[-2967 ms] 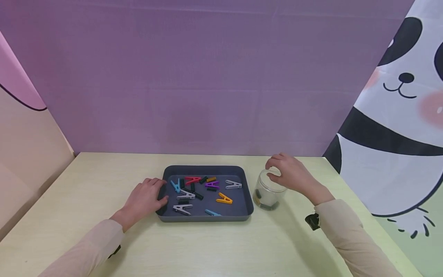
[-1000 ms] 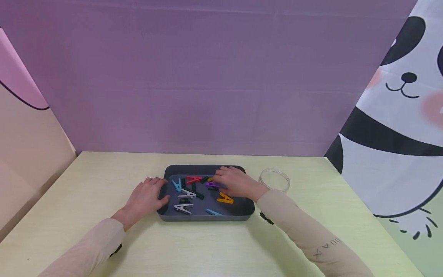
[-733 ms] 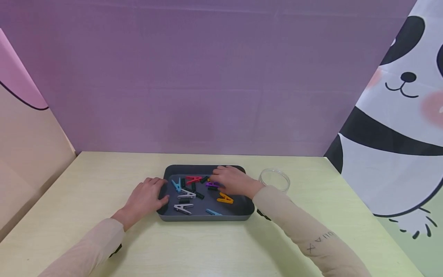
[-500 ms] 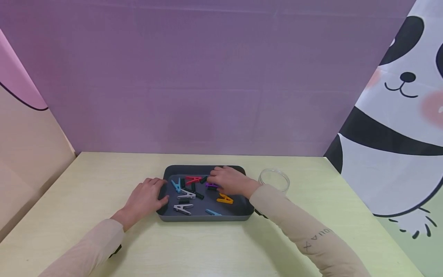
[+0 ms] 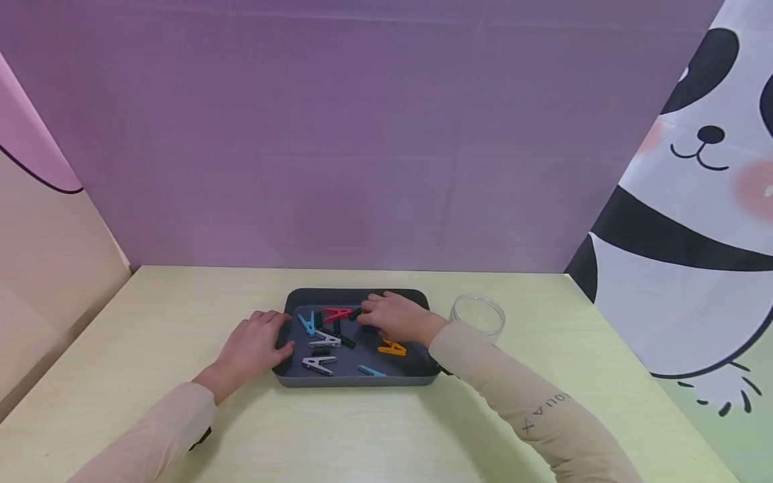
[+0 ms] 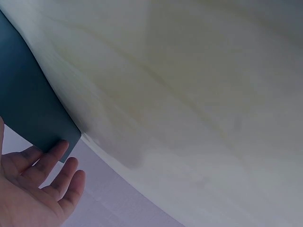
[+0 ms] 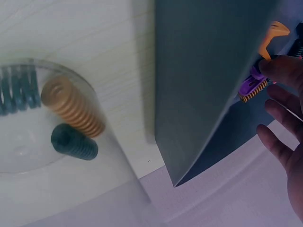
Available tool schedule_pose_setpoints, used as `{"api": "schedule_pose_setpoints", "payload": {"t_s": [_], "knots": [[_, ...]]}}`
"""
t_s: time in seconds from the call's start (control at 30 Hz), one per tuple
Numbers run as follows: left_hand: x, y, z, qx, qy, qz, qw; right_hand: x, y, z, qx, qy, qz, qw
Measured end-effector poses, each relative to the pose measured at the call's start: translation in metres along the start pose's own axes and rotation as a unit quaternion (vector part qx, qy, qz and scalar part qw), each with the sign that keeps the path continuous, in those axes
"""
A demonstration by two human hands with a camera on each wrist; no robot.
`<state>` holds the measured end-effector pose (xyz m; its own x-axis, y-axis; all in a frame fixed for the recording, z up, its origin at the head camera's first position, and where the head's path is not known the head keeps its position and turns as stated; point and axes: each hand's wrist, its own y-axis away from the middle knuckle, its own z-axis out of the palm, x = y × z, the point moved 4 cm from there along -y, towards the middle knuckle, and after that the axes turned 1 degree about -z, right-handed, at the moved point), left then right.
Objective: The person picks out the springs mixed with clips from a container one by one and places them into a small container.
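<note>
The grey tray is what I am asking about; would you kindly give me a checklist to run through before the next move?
1. Tray resting flat on the table: ok, it looks level.
2. Left hand on the tray: ok, it touches the left end.
3. Grip of the right hand on a piece: cannot tell; it is at the purple clip, but no view settles whether it pinches it.
4. Jar uncovered: ok, no lid on its mouth.
5. Tray springs sorted apart from the other clips: not ok, they lie mixed.
</note>
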<state>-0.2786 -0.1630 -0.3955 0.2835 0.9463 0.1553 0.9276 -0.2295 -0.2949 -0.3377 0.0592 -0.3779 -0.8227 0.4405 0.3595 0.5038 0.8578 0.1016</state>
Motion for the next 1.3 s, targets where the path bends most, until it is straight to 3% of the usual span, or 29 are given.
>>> {"api": "schedule_pose_setpoints", "payload": {"t_s": [0.7, 1.3], "knots": [[-0.001, -0.001, 0.0018, -0.005, 0.003, -0.006, 1.0, -0.0044, -0.0014, 0.0002, 0.006, 0.021, -0.006, 1.0], [-0.0019, -0.0014, 0.0014, -0.007, -0.001, -0.004, 1.0, -0.0015, 0.0016, -0.0034, 0.018, 0.004, 0.004, 1.0]]}}
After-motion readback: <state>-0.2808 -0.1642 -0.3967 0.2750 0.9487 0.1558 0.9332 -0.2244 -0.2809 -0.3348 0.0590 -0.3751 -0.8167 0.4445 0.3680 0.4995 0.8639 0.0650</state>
